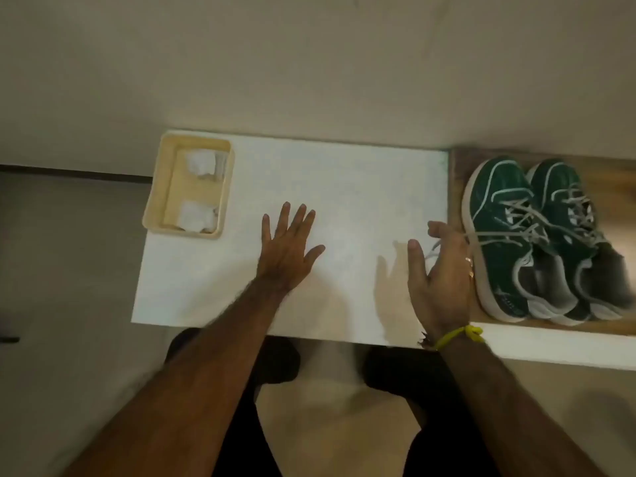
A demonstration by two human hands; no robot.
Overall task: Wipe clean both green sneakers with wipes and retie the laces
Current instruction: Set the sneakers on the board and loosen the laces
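Head view: used wipes (198,191) in tray (155,197).

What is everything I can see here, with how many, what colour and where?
sneakers: two, green with pale laces and soles, side by side on the wooden board.
wooden board: one, brown, at the table's right end.
tray: one, pale yellow, far left corner of the mat.
wipes: two crumpled, white, inside the tray.
mat: one, white, centre of the table.
wristband: one, yellow, on the right wrist.
left hand: open, fingers spread over the mat.
right hand: open, beside the nearer sneaker.
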